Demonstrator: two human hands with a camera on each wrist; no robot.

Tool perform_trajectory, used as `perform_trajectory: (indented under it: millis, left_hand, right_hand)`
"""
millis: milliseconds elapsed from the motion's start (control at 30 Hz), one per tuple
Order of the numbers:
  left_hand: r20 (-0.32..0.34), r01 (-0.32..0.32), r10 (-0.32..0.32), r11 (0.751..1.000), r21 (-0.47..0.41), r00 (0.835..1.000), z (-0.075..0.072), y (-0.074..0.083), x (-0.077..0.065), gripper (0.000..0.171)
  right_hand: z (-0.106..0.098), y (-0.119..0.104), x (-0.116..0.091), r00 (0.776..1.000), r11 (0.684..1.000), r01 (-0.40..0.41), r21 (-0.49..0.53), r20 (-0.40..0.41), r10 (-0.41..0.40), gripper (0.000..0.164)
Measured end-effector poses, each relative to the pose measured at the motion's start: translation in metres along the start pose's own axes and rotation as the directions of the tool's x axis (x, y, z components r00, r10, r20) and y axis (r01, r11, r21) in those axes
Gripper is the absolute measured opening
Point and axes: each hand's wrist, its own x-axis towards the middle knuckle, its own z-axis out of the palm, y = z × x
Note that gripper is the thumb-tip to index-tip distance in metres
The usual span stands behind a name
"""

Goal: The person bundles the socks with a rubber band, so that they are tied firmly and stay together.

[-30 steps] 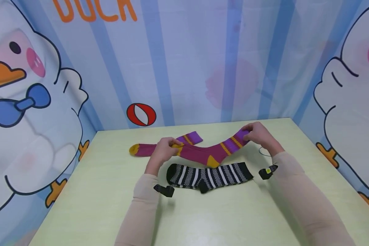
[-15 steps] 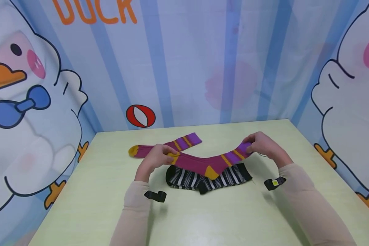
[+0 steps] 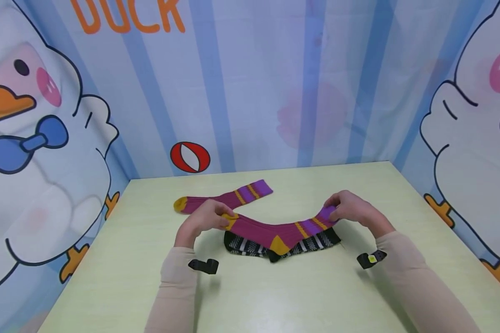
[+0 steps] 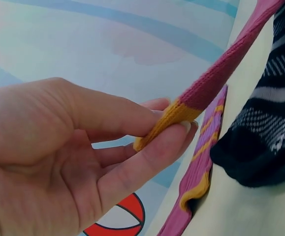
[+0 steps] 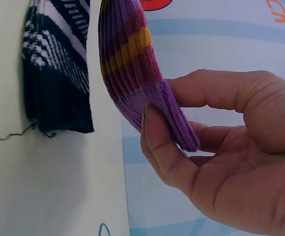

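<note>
Above the table [image 3: 254, 296], the left hand [image 3: 201, 218] is pinching the maroon sock [image 3: 271, 233] at nine o'clock, the right hand [image 3: 352, 207] at three, probably keeping it spread; at six a black-and-white sock [image 3: 246, 247] is lying below, at eleven a matching sock [image 3: 228, 199].

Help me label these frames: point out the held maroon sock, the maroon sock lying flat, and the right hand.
Held maroon sock [image 3: 281, 231]: head view, maroon part just above the yellow heel.
Flat-lying maroon sock [image 3: 230, 198]: head view, maroon middle beside the yellow stripes.
Right hand [image 3: 354, 208]: head view, back of the hand.
</note>
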Motion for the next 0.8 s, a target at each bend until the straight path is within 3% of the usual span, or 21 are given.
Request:
perform_trajectory:
  millis: [800]
  left_hand:
    - [-0.001,0.042,-0.042,0.998,0.037,0.999,0.006,-0.008,0.004,0.015]
  right_hand:
    - [0.021,0.016,-0.001,0.994,0.998,-0.063,0.016,0.09,0.061,0.037]
